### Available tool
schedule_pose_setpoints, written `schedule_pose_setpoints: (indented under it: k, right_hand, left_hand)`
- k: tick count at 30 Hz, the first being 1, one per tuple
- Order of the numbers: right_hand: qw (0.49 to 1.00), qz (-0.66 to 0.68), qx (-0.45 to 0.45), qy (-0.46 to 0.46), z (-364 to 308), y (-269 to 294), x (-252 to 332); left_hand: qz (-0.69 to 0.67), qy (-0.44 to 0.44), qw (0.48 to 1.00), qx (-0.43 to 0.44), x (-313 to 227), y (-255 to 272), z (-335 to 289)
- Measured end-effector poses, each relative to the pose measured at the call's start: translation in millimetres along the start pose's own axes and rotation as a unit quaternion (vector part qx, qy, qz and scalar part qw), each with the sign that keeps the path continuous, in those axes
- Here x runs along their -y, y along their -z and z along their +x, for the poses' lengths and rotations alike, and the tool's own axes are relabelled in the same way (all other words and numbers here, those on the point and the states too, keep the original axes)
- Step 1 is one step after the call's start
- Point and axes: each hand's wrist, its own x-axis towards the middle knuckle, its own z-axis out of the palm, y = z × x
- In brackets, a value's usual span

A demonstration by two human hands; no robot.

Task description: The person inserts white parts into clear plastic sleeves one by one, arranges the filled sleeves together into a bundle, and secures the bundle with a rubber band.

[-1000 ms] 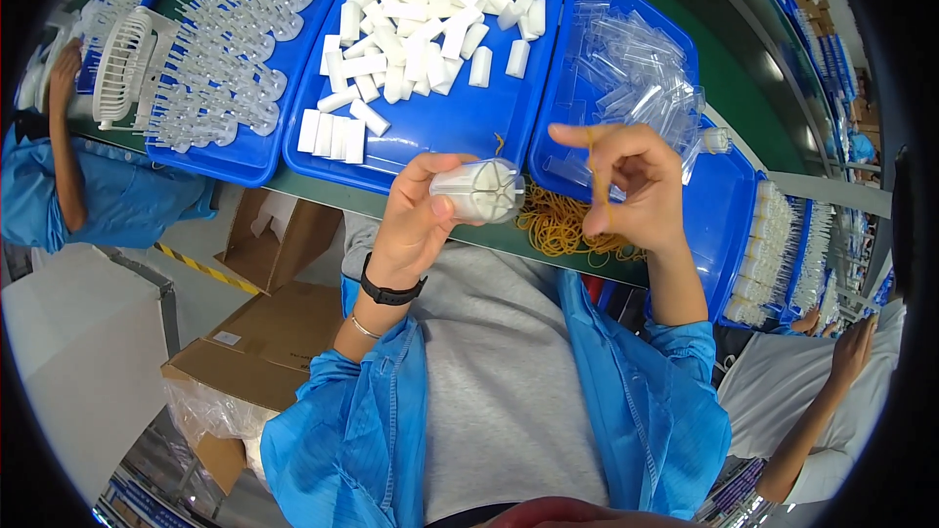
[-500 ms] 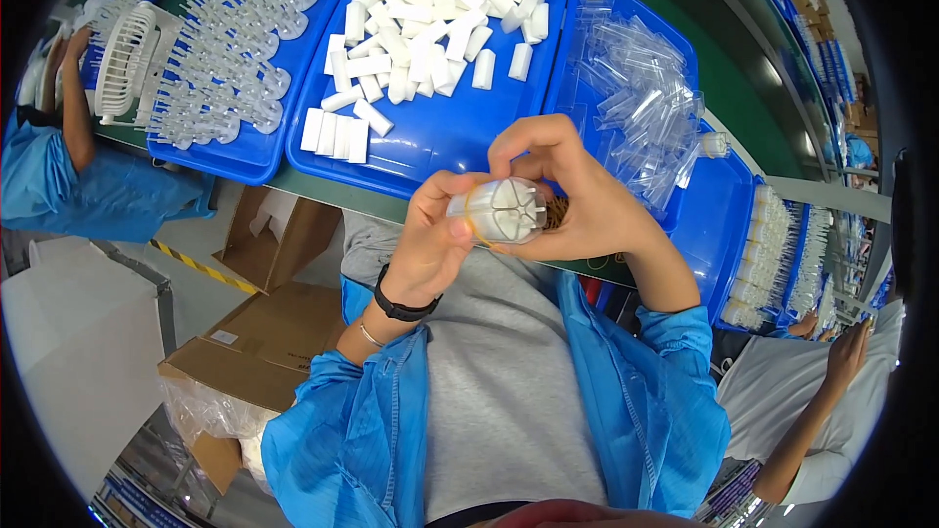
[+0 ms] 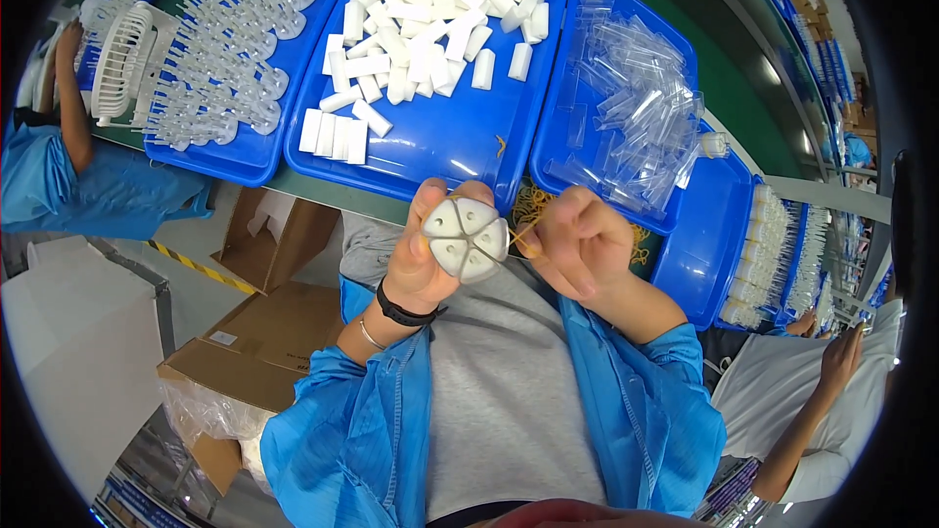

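My left hand (image 3: 416, 269) is closed around a round bundle of white wedge-shaped blocks (image 3: 468, 252), its end tilted up toward me. Small holes mark the wedge faces, and thin gaps run between them. To the right of the bundle, my right hand (image 3: 592, 244) pinches a yellow rubber band (image 3: 523, 232), stretched out from the bundle's side. Whether the band still loops around the far side is hidden. Just beyond my right hand, a heap of yellow rubber bands (image 3: 529, 201) lies at the bench edge.
Ahead stands a blue tray (image 3: 430, 142) of white blocks (image 3: 421, 29). Clear plastic pieces (image 3: 636, 88) fill another on the right; pronged white parts (image 3: 235, 39) and a white fan (image 3: 124, 64) are at left. Co-workers (image 3: 73, 176) flank me. Cardboard boxes (image 3: 259, 332) sit lower left.
The bundle has turned so its wedge end faces up more, and moved slightly left. My right hand has drawn away from it to the right, pulling the rubber band out.
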Motion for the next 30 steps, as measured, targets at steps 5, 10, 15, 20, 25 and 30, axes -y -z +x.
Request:
schedule_pose_setpoints:
  k: [5, 10, 15, 20, 25, 30]
  right_hand:
    - [0.982, -0.153, 0.0, -0.114, 8, -5, 23]
    - [0.892, -0.418, 0.07, -0.157, 18, 0, 42]
    - [0.817, -0.569, 0.089, -0.021, 24, -6, 36]
    - [0.794, -0.606, 0.045, 0.034, 27, -10, 24]
    - [0.8, -0.599, 0.021, 0.038, 27, -9, 21]
    - [0.781, -0.613, 0.051, 0.108, 31, 8, 14]
  left_hand:
    - [0.326, -0.139, 0.935, 0.032, -15, 4, 2]
    - [0.584, -0.203, 0.785, 0.037, -34, -14, 8]
    - [0.703, -0.211, 0.679, 0.019, -29, -20, 11]
    - [0.724, -0.238, 0.648, -0.003, -20, -20, 12]
    - [0.728, -0.25, 0.638, 0.021, -15, -19, 7]
    - [0.685, -0.269, 0.677, -0.005, -16, -12, 9]
